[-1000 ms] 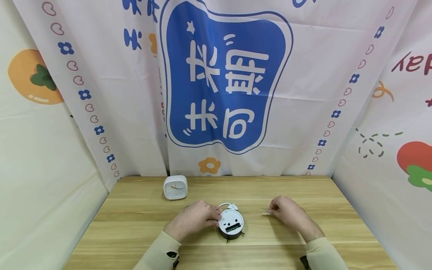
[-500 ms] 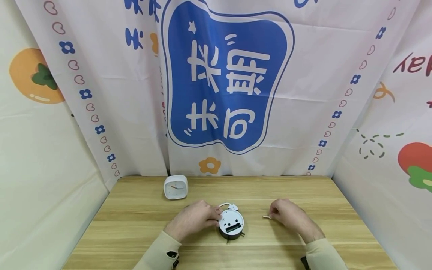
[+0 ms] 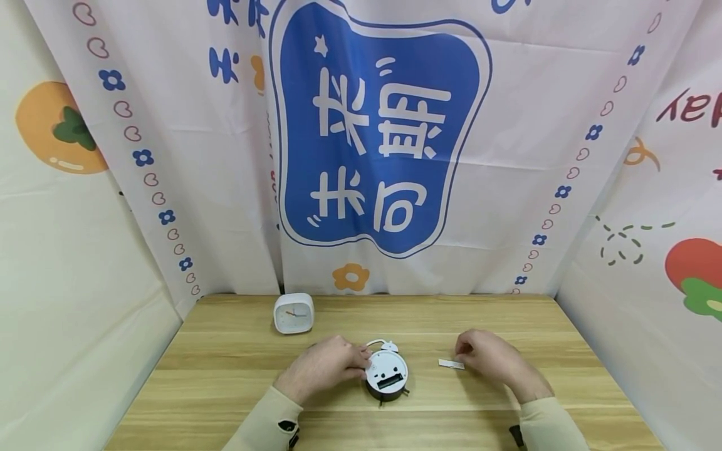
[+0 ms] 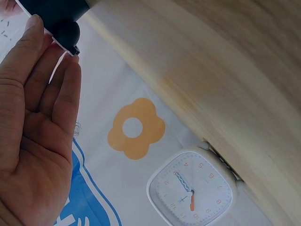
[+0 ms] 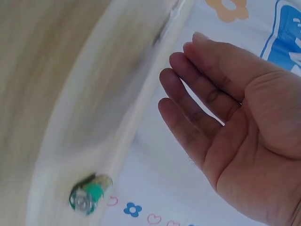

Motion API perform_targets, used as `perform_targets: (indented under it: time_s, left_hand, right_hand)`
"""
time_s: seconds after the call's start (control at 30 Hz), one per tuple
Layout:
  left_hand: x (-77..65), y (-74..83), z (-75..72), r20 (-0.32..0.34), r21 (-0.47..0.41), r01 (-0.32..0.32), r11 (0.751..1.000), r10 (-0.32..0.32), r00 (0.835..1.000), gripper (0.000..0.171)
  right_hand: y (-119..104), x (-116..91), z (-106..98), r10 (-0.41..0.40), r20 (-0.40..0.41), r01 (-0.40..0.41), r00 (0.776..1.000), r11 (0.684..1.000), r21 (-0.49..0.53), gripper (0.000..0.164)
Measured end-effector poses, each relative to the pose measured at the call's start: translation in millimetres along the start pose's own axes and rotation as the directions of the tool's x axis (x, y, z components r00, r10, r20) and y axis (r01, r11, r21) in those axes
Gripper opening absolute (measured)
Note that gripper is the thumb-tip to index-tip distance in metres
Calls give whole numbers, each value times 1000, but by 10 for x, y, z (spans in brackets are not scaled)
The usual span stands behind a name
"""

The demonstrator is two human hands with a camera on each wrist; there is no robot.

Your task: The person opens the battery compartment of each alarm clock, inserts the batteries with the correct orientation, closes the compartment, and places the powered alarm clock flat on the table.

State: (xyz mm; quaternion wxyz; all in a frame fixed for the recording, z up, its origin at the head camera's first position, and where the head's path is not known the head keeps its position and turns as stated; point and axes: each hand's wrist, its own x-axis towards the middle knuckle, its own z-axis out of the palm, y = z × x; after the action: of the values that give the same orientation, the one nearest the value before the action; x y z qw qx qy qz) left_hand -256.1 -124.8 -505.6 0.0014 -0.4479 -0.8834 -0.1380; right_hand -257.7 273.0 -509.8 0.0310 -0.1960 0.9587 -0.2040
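A round twin-bell alarm clock (image 3: 386,371) with a white back and a dark body lies on the pale wood-grain worktop (image 3: 237,388), its back upward. The back shows a dark oblong battery compartment (image 3: 390,381), uncovered, set toward 5 o'clock on the disc. A curved white handle (image 3: 375,342) and a white bell piece (image 3: 389,346) sit at the clock's 12 o'clock, and short dark legs (image 3: 405,391) stick out between 5 and 6 o'clock. The left hand (image 3: 329,364) pinches the rim at 9 o'clock, thumb and fingers closed on it. At about 3 o'clock from the clock, well apart from it, a slim white flat strip (image 3: 449,363) lies on the wood just beside the tips of the right hand (image 3: 489,358); whether they touch is hard to tell. In the right wrist view that hand's fingers are loosely bent and hold nothing, and a green-and-silver cylindrical battery (image 5: 84,198) shows at its 8 o'clock, blurred. A white rounded-square desk clock (image 3: 293,313) stands at 10 o'clock from the round one, near the far edge. Behind rises a white printed cloth (image 3: 225,175) bearing a blue panel (image 3: 361,47) with white characters. Both forearms wear beige sleeves (image 3: 264,423).
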Motion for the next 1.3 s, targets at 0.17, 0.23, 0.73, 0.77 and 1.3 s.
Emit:
perform_targets:
  time_s: [0.17, 0.23, 0.73, 0.77, 1.3]
  left_hand:
    - [0, -4, 4, 1, -4, 0, 1000, 0, 1000, 10]
    - [1, -4, 6, 2, -2, 0, 1000, 0, 1000, 10]
    - [3, 7, -4, 0, -14, -2, 1000, 2, 1000, 7]
    - [3, 6, -5, 1, -15, -1, 1000, 1, 1000, 7]
    - [2, 7, -12, 3, -43, 7, 999, -7, 1000, 11]
  right_hand:
    - [100, -41, -98, 6, 19, -7, 1000, 1000, 30, 13]
    - [130, -67, -149, 11, 31, -12, 999, 999, 47, 12]
    - [708, -271, -413, -99, 89, 68, 991, 953, 294, 13]
    - [752, -286, -419, -108, 87, 76, 990, 948, 310, 15]
    - [1225, -471, -477, -167, 152, 82, 974, 888, 453, 25]
